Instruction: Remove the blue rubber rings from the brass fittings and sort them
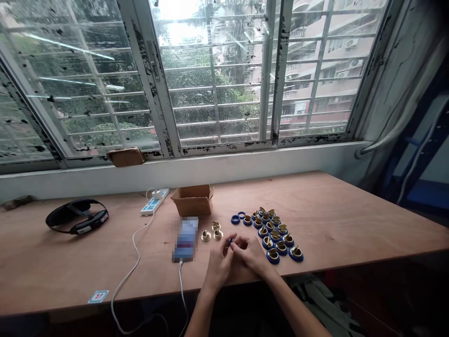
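Note:
My left hand (219, 263) and my right hand (251, 253) meet near the table's front edge, fingers closed in a pinch. Between their fingertips is a small dark blue piece (230, 242), apparently a ring, mostly covered by the fingers. Left of my hands lie three loose gold-coloured round metal parts (206, 236) with raised tabs. Two bare blue rings (235, 219) lie behind my hands. To the right, several blue rings fitted with gold parts (272, 255) are grouped in rough rows, the closest just beyond my right hand.
A phone (185, 238) with a charging cable lies left of my hands, an open cardboard box (192, 200) behind it. Further left are a power strip (154, 202), a white cable (136, 248) and a black headset (77, 216). The wooden table (351, 224) meets the window wall.

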Demonstrator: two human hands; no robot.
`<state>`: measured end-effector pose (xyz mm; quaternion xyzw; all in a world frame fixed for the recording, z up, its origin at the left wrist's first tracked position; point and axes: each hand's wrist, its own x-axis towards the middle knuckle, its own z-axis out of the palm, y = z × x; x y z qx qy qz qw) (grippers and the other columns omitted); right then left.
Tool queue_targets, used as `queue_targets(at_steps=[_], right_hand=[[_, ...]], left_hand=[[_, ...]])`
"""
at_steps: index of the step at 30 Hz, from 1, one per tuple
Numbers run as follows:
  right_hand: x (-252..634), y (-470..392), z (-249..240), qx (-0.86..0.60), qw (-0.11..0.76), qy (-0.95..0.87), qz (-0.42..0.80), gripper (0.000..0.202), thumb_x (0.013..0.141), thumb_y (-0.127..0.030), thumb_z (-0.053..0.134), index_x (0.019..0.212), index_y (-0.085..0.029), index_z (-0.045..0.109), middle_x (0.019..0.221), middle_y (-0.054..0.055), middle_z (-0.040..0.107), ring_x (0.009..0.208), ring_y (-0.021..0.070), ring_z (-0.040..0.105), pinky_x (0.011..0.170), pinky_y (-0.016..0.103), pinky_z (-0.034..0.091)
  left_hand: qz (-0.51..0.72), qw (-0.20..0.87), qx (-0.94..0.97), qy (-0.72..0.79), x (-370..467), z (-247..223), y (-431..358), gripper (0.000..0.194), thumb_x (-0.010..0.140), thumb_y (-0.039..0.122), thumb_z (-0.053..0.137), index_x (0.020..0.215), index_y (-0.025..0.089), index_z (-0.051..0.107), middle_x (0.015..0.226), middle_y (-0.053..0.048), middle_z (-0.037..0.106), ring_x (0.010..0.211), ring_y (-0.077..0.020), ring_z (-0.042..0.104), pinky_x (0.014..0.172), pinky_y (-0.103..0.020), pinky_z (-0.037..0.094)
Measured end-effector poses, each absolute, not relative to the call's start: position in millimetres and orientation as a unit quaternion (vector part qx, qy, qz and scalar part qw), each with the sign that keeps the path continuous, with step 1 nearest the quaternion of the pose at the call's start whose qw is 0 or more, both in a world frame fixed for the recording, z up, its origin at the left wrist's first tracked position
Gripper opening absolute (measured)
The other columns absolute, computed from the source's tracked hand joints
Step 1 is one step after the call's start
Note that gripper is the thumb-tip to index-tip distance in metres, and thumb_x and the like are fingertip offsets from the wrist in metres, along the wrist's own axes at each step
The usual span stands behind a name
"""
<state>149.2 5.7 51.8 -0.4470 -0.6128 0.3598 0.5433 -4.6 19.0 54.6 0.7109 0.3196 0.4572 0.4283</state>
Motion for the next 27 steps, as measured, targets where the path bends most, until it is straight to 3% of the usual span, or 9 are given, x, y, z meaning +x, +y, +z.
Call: queue_targets(at_steps=[4,8,13,18,27], right_hand=[[148,2,54,-0.46,0.543,-0.622,0.327,0.018,0.085,-0.027,0.068,0.073,-0.014,0.071,0.062,0.001,0.064,0.054,0.0127,0.053,0.053,0.023,0.038],[147,-2,61,-0.44,0.54,-0.647,0.311,0.013,0.086,-0.023,0.065,0.081,-0.015,0.072,0.062,-0.001,0.062,0.055,0.0116,0.049,0.053,0.022,0.036],[146,-4,65,-0.429,0.545,-0.65,0.312,0.012,0.086,-0.023,0.064,0.08,-0.015,0.071,0.062,-0.001,0.059,0.055,0.0115,0.048,0.053,0.022,0.036],[146,-5,64,-0.419,0.523,-0.664,0.331,0.012,0.084,-0.023,0.065,0.075,-0.015,0.066,0.06,-0.003,0.053,0.054,0.0101,0.043,0.051,0.022,0.033],[145,-8,63,-0.447,0.506,-0.659,0.331,0.011,0.078,-0.019,0.067,0.07,-0.017,0.06,0.059,-0.003,0.056,0.052,0.0097,0.046,0.049,0.021,0.035]], left_hand=[[0.446,0.475,0.692,0.312,-7,55,24,0.042,0.093,0.023,0.051,0.132,0.018,0.066,0.137,-0.012,0.067,0.13,-0.0279,0.061,0.114,-0.046,0.046],[0.446,0.461,0.684,0.348,-6,57,26,0.04,0.1,0.037,0.047,0.131,0.019,0.066,0.136,-0.01,0.067,0.129,-0.0272,0.06,0.113,-0.043,0.044],[0.436,0.441,0.698,0.358,0,61,23,0.039,0.104,0.047,0.042,0.122,0.02,0.064,0.114,-0.008,0.072,0.102,-0.0232,0.067,0.095,-0.036,0.05],[0.437,0.436,0.7,0.359,4,64,18,0.041,0.104,0.052,0.039,0.093,0.02,0.061,0.084,-0.003,0.064,0.079,-0.0195,0.06,0.074,-0.029,0.047],[0.447,0.435,0.694,0.359,4,65,14,0.049,0.105,0.055,0.032,0.081,0.02,0.058,0.08,-0.003,0.062,0.076,-0.0198,0.058,0.073,-0.029,0.046]])
